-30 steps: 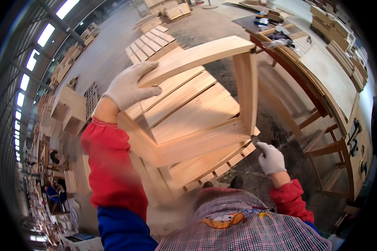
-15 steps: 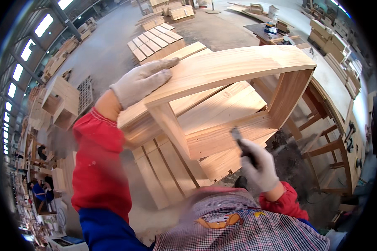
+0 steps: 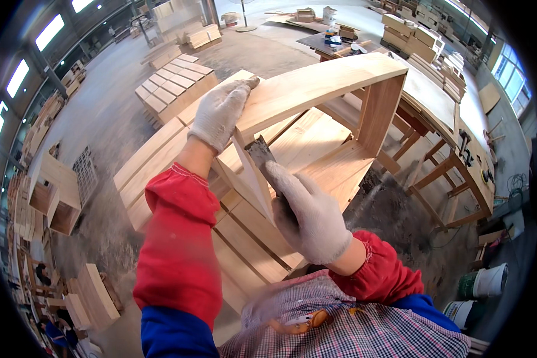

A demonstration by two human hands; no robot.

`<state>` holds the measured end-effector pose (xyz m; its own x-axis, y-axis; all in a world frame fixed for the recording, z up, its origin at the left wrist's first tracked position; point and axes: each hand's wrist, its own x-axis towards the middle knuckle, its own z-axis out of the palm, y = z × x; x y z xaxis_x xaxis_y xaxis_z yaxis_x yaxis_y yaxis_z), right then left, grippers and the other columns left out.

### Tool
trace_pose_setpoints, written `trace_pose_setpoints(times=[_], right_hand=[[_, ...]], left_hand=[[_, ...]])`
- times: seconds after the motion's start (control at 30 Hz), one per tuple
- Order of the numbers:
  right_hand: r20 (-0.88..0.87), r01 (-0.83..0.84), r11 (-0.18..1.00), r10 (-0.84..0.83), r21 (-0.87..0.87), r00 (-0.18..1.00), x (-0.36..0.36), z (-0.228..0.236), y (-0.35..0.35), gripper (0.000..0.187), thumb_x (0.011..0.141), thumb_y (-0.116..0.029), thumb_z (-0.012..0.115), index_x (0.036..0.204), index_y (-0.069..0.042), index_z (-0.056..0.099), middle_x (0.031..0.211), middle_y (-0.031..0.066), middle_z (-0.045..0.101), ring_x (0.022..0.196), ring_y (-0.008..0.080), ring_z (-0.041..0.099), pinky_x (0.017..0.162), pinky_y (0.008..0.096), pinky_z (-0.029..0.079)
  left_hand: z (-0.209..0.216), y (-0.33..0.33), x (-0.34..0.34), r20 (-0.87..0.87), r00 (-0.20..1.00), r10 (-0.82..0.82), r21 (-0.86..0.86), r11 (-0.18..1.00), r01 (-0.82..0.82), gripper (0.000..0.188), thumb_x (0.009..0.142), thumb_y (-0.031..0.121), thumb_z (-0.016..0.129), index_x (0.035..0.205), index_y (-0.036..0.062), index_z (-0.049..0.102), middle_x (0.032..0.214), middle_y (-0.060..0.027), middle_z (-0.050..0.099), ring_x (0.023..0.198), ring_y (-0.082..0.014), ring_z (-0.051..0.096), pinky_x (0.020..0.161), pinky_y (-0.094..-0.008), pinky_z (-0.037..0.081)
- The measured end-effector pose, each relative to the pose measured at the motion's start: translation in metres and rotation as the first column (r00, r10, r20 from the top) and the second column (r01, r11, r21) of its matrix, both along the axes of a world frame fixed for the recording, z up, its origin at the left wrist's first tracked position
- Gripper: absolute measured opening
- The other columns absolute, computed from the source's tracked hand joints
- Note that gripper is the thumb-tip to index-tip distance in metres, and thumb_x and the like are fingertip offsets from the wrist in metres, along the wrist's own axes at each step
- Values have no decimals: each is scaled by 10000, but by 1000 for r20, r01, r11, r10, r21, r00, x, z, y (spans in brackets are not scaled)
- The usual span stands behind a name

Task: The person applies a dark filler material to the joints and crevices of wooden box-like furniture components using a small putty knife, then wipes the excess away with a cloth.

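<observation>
A pale, open wooden box frame stands on edge in front of me, its open side towards me. My gloved left hand grips its upper left corner, fingers over the top board and closed on the wood. In my gloved right hand is a putty knife, its flat, stained blade raised against or just before the frame's left upright, close to that corner. Whether the blade touches the wood I cannot tell. The knife's dark handle is mostly hidden in my closed fingers. Beneath the frame lie slatted wooden pieces.
A wooden workbench with clamps stands at the right. Further off are a stack of pale boards and a dark table with small items. A wooden box sits on the floor at left, and buckets stand at lower right.
My right hand has brought the putty knife up and left, from inside the frame to its upper left corner. My left hand stays on that corner, and the view has shifted to the right.
</observation>
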<state>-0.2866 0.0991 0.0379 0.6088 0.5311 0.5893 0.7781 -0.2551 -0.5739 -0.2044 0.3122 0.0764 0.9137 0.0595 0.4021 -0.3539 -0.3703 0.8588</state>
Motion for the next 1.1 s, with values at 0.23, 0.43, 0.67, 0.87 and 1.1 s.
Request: trace_pose_setpoints(times=[0.23, 0.43, 0.67, 0.87, 1.1], right_hand=[[-16, 70, 998, -70, -1, 997, -2, -5, 14, 590, 735, 7, 567, 1299, -61, 408, 869, 158, 519, 677, 343, 572, 583, 396, 475], [-18, 40, 994, -38, 103, 999, 0, -12, 17, 544, 749, 13, 547, 1274, -68, 432, 874, 157, 537, 696, 343, 576, 586, 398, 474], [-33, 59, 989, -55, 135, 998, 2, -13, 18, 534, 753, 10, 545, 1266, -98, 443, 895, 149, 547, 733, 347, 579, 623, 402, 476], [-104, 80, 996, -75, 40, 992, -2, -4, 17, 510, 754, 8, 534, 1248, -97, 458, 889, 161, 551, 734, 362, 579, 621, 403, 479], [-36, 145, 989, -146, -10, 989, -1, 15, 11, 452, 763, -16, 544, 1207, -76, 482, 863, 185, 560, 705, 374, 588, 607, 431, 480]], left_hand=[[-5, -3, 5, 99, 995, -20, -31, 999, 24, 321, 886, 152, 455, 1071, -61, 609, 1025, -84, 615, 963, -134, 536, 880, -234, 393], [-2, -4, 5, 66, 997, -49, -91, 994, 55, 300, 886, 130, 449, 1057, -63, 603, 1034, -78, 609, 964, -131, 533, 888, -236, 389], [-3, 0, 7, 65, 997, -30, -72, 997, 35, 319, 893, 155, 451, 1073, -62, 600, 1046, -81, 622, 999, -135, 542, 905, -236, 388], [-3, 0, 7, 43, 999, -22, -84, 996, 25, 328, 894, 175, 443, 1076, -37, 615, 1050, -69, 630, 988, -131, 543, 885, -231, 392], [-3, -2, 9, 40, 999, -30, -62, 998, 32, 336, 886, 180, 437, 1077, -27, 619, 1027, -56, 631, 930, -118, 538, 855, -228, 395]])
